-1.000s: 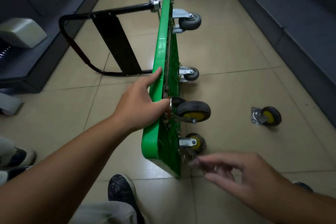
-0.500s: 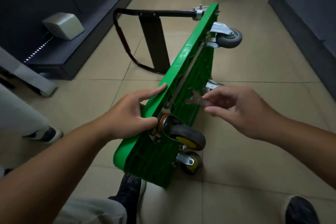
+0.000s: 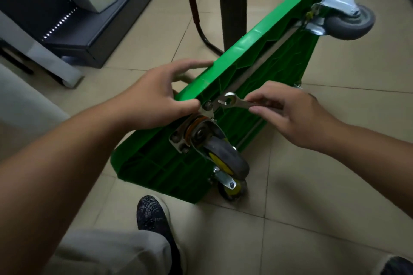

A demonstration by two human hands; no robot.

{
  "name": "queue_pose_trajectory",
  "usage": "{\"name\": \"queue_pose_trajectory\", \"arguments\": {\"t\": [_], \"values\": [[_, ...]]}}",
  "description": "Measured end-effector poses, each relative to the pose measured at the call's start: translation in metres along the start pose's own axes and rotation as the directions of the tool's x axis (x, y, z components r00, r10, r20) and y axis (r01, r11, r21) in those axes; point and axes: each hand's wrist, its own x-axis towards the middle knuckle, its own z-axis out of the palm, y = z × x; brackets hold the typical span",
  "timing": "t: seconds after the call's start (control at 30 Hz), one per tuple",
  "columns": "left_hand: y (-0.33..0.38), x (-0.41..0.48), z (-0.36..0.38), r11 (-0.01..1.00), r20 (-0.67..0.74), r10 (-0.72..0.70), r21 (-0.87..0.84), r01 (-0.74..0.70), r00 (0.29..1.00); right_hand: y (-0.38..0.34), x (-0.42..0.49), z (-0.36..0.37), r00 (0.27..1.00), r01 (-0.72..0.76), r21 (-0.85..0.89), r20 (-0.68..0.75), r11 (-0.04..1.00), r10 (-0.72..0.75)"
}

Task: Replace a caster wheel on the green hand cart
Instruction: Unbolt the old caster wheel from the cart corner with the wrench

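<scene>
Caster wheel: the black wheel with the yellow hub hangs off the underside of the green hand cart, at the corner nearest me. Its mounting plate lies flat against the ribbed plastic.
Cart: it stands tipped on its long edge on the tiled floor, underside facing right. I judge that is so the plate bolts can be reached.
Bolt: one bolt head shows at the plate's upper corner.
Wrench: its open end sits just beside that bolt. I cannot tell whether it has seated.
Right hand: I have it pinching the wrench shank between thumb and fingertips, a light hold for lining up.
Left hand: it grips the cart's top edge, fingers curled over and thumb by the plate, to steady the cart.
Step, as I read it: fitting the wrench to the bolt.
Around: a second yellow-hub caster sits below, and a grey caster at the far end.
</scene>
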Motion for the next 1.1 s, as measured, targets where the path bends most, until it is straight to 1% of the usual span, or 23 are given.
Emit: {"name": "queue_pose_trajectory", "arguments": {"t": [0.07,0.13,0.3,0.4,0.47,0.53,0.67,0.83,1.03,1.1], "values": [[-0.001,0.002,0.004,0.998,-0.04,-0.009,0.054,0.011,0.999,0.001,0.008,0.004,1.0,0.026,-0.005,0.017,1.0,-0.026],[0.0,0.0,0.006,0.993,-0.048,-0.004,0.115,0.009,0.999,0.001,0.012,0.005,0.999,0.041,-0.006,0.021,0.999,-0.041],[0.008,-0.008,0.01,0.981,-0.073,0.001,0.193,0.013,0.997,0.001,0.02,-0.003,0.997,0.057,0.001,0.053,0.998,-0.057],[0.017,-0.014,0.017,0.947,-0.09,0.039,0.321,-0.008,0.995,-0.002,0.02,-0.008,0.994,0.069,-0.002,0.081,0.998,-0.068],[0.019,-0.016,0.021,0.927,-0.101,0.057,0.374,-0.016,0.993,-0.004,0.018,-0.01,0.993,0.074,-0.005,0.098,0.997,-0.073],[0.016,-0.014,0.021,0.93,-0.122,0.062,0.368,-0.013,0.991,-0.007,0.015,-0.01,0.991,0.08,-0.021,0.113,0.997,-0.077],[0.012,-0.014,0.017,0.956,-0.141,0.043,0.294,0.0,0.989,-0.01,0.013,-0.007,0.992,0.079,-0.108,0.104,0.991,-0.068],[0.02,-0.018,0.025,0.955,-0.163,0.048,0.297,0.002,0.986,-0.019,0.014,-0.01,0.993,0.102,-0.111,0.064,0.989,-0.095],[0.024,-0.03,0.032,0.965,-0.139,0.022,0.26,0.015,0.99,-0.025,0.005,-0.007,0.982,0.174,-0.207,-0.037,0.963,-0.185],[0.021,-0.035,0.031,0.968,-0.13,0.024,0.25,0.009,0.991,-0.024,-0.002,0.002,0.977,0.172,-0.231,-0.083,0.958,-0.195]]}}
